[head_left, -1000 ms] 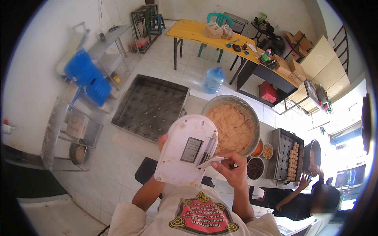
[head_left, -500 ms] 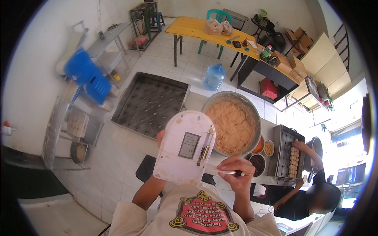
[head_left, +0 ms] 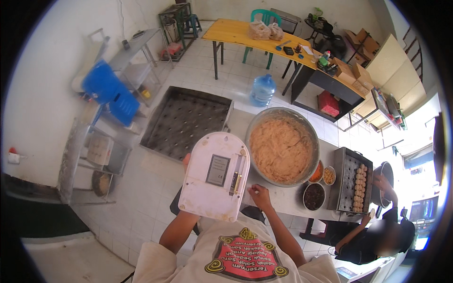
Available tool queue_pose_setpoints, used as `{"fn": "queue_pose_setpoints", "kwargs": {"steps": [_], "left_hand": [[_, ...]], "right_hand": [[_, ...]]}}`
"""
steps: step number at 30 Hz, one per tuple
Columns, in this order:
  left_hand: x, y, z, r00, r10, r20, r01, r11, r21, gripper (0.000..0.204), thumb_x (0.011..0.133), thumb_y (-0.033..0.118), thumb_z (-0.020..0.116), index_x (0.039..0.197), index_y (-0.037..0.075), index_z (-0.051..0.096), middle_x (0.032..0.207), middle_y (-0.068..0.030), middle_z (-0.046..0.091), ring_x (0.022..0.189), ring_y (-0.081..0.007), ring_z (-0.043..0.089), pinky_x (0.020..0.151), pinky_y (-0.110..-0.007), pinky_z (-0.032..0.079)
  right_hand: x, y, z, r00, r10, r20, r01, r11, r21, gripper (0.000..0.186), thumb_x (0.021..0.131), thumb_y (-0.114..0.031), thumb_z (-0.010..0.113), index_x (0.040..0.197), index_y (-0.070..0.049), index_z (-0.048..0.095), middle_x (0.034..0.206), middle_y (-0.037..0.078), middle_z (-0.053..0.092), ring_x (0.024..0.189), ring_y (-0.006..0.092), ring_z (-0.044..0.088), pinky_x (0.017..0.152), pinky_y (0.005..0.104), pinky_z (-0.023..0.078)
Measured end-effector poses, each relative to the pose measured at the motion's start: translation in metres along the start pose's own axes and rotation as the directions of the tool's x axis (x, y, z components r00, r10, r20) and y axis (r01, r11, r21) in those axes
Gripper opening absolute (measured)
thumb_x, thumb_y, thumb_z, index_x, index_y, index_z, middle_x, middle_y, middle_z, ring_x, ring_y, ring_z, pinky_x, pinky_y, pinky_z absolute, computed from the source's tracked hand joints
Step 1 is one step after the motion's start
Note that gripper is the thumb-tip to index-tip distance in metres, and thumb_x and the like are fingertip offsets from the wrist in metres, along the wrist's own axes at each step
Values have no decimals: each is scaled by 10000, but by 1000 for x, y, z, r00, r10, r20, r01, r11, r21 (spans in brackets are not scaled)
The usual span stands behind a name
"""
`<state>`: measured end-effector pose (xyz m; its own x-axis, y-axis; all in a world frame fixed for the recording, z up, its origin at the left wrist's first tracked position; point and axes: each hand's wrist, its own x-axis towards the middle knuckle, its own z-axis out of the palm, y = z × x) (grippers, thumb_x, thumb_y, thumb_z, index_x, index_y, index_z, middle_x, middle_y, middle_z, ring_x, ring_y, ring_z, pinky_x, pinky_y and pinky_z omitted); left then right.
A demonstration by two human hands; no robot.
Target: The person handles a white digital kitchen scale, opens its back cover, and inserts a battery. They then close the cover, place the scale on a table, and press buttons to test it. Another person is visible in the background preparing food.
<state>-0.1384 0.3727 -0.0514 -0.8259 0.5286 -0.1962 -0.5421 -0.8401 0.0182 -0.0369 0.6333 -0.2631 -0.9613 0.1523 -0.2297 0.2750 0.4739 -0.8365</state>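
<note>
My left hand (head_left: pixel 187 162) grips a white kitchen scale (head_left: pixel 197 191) with its underside turned up; most of the hand is hidden behind it. The battery compartment (head_left: pixel 234 181) lies uncovered, with what looks like a battery inside. Right of the scale, my right hand (head_left: pixel 260 195) is at the table's near edge with its fingers curled together. Whatever it may hold is too small to make out. Beyond that hand stands a large metal basin (head_left: pixel 317 150) of light orange-brown dough (head_left: pixel 282 148).
Small bowls of dark filling (head_left: pixel 314 196), orange filling (head_left: pixel 317 172) and yellow pieces (head_left: pixel 329 176) stand beside the basin. A co-worker (head_left: pixel 377 238) reaches near a metal pan (head_left: pixel 344 181) with dough balls (head_left: pixel 359 188). A dark tray with holes (head_left: pixel 186 123) lies at far left.
My right hand has moved left and down, away from where it held a flat white piece and a slim stick-like thing. Neither shows clearly now. The scale remains in my left hand.
</note>
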Motion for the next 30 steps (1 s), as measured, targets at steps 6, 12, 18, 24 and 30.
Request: {"fn": "queue_pose_setpoints", "kwargs": {"steps": [6, 12, 18, 24, 30], "left_hand": [[-11, 2, -4, 995, 51, -82, -48, 998, 42, 775, 920, 636, 519, 1454, 74, 511, 1401, -173, 586, 1210, -344, 605, 1012, -471, 512], [-11, -1, 1, 995, 42, -95, -36, 997, 62, 774, 908, 628, 528, 1435, 60, 527, 1374, -176, 603, 1170, -339, 625, 992, -456, 520], [-7, -1, 1, 998, -29, -49, 35, 992, 122, 788, 887, 638, 511, 1407, 46, 544, 1328, -192, 624, 1144, -351, 631, 974, -468, 522], [-3, -13, -4, 992, -76, -101, 92, 983, 161, 797, 885, 639, 505, 1406, 37, 536, 1326, -201, 622, 1147, -366, 629, 985, -484, 516], [-12, -15, -12, 982, -83, -169, 96, 993, 70, 796, 919, 656, 517, 1458, 71, 501, 1419, -172, 564, 1238, -364, 581, 1048, -507, 480]], "right_hand": [[16, -42, 8, 994, -62, -94, 10, 878, -478, 336, 857, -231, 784, 1137, -53, 729, 926, 143, 743, 726, 269, 688, 682, 365, 548], [-45, -191, -72, 998, 24, 61, -33, 990, 138, 455, 815, -220, 843, 1229, -88, 708, 874, 32, 714, 632, 119, 580, 595, 279, 476], [-51, -275, -111, 952, -262, 161, 256, 965, 58, 523, 762, -230, 882, 1238, -103, 706, 901, 22, 669, 791, 133, 615, 672, 316, 507], [-47, -242, -99, 941, -311, 131, 306, 950, 58, 533, 741, -234, 893, 1225, -105, 708, 896, 34, 673, 818, 166, 645, 684, 319, 516], [-72, -216, -101, 977, -207, -58, 213, 967, 143, 467, 748, -157, 882, 1178, -71, 718, 871, -6, 690, 649, 65, 534, 536, 223, 403]]}}
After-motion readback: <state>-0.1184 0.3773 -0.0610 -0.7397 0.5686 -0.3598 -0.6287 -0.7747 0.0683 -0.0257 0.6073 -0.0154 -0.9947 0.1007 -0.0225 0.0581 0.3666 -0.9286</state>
